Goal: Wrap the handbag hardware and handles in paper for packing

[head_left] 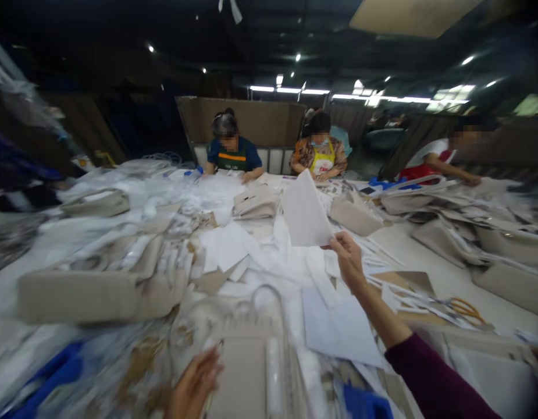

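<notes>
My right hand (pixel 348 259) pinches a white sheet (pixel 306 212) by its lower right corner. The sheet is held up and tilted over the middle of the table. At the bottom, my left hand (pixel 196 381) is beside the left edge of a beige handbag (pixel 242 378), its fingers loosely stretched and a little blurred. Whether it touches the bag I cannot tell. White wrapping runs along the bag's right side, and its looped handle (pixel 269 288) points away from me. Right of the bag, pale sheets (pixel 338 326) lie flat.
Orange-handled scissors (pixel 467 309) lie at the right among white strips. A large beige bag (pixel 85 294) stands left, and stacked beige bags (pixel 491 227) fill the right. More white paper (pixel 229 247) is scattered centrally. Several people work across the table, including one in a yellow apron (pixel 324 160).
</notes>
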Demonstrator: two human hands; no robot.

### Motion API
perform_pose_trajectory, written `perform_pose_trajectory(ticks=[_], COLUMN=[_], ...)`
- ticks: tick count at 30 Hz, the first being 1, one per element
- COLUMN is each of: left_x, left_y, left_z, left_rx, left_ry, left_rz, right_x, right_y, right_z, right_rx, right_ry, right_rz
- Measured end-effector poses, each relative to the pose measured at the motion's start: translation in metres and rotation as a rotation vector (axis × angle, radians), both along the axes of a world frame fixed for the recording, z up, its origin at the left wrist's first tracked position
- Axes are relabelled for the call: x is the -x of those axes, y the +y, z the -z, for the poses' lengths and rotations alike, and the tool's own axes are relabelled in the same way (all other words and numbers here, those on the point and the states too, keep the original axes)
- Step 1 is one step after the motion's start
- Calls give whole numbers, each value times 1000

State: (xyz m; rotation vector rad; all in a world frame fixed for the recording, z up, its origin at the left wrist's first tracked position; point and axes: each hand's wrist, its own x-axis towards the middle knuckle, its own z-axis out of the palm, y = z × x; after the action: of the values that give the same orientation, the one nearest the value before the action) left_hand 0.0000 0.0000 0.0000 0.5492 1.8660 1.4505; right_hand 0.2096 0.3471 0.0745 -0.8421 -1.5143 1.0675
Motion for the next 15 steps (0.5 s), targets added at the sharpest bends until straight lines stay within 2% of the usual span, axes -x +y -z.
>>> perform_pose_trajectory(ticks=[1,4,7,9,12,15], left_x=[3,26,48,56,59,57], left_y=[1,18,28,20,-4,-21], left_z=[-3,-11,-20,-24,-18,-2], left_rx=[-50,-193,-276,-321,-278,-208], left_ry=[-76,-152,-251,-251,-236,-286], left_rz=[52,-2,-10,-9,28,188], right_x=[4,18,21,17,7,3], right_y=[-30,-116,-199,-244,-286,-293], right_z=[-3,-4,11,26,46,56], right_rx=[96,436,690,806,904,890], right_ry=[121,342,360,305,181,122], right_rz=[-59,-204,-265,-279,-344,-402])
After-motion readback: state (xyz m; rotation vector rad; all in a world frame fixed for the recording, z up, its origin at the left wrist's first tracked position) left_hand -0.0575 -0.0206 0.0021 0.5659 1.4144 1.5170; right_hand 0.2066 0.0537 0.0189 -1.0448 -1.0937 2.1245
